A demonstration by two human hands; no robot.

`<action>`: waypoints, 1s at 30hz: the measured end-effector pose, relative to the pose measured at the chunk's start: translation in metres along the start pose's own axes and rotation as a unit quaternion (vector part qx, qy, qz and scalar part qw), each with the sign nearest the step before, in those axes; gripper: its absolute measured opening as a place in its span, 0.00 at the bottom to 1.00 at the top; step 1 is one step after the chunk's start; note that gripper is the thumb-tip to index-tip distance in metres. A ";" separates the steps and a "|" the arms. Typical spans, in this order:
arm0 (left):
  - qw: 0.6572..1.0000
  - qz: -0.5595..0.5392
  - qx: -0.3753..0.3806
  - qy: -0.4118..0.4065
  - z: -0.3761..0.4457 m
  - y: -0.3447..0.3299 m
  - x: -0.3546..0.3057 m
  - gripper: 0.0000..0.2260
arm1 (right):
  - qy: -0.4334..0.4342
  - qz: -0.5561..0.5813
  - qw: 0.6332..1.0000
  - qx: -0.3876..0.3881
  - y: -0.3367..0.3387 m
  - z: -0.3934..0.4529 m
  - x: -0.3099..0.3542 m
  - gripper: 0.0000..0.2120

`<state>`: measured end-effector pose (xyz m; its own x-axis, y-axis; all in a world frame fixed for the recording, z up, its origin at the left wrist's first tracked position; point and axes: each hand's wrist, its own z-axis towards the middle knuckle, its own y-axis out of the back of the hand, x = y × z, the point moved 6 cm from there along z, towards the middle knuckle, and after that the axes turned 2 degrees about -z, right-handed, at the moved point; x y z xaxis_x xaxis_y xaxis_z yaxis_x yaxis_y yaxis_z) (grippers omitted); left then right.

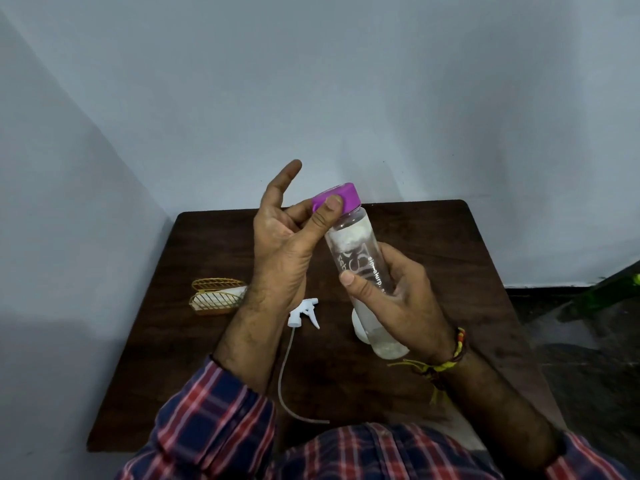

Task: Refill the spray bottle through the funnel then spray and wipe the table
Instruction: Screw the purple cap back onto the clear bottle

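right hand (391, 299) wraps the tilted water bottle (360, 268); left hand (280, 244) pinches its purple cap (337, 199) at the upper end, nearer left.

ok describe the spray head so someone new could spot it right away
On the dark wooden table, look just below the left hand. The white trigger spray head lies there loose, right of the gold wire holder; only it trails a long thin tube.
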<state>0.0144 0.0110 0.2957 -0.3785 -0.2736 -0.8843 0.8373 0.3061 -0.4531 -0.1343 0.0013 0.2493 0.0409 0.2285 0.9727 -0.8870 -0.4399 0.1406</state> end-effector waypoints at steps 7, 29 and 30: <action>0.998 0.018 0.041 -0.036 0.002 0.011 -0.007 0.35 | -0.007 0.031 0.999 0.010 -0.013 0.002 -0.002 0.12; 0.971 0.153 -0.173 0.065 -0.024 0.167 0.069 0.08 | -0.055 -0.204 0.977 -0.016 -0.067 0.000 -0.066 0.23; 0.959 0.179 -0.200 0.085 -0.029 0.184 0.083 0.07 | -0.055 -0.205 0.977 -0.014 -0.072 -0.001 -0.069 0.23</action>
<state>0.1257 0.0707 0.1362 -0.1818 0.0579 -0.9816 0.7202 0.6876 -0.0929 -0.0737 0.0183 0.1721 0.4435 0.2860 0.8494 -0.7972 -0.3072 0.5197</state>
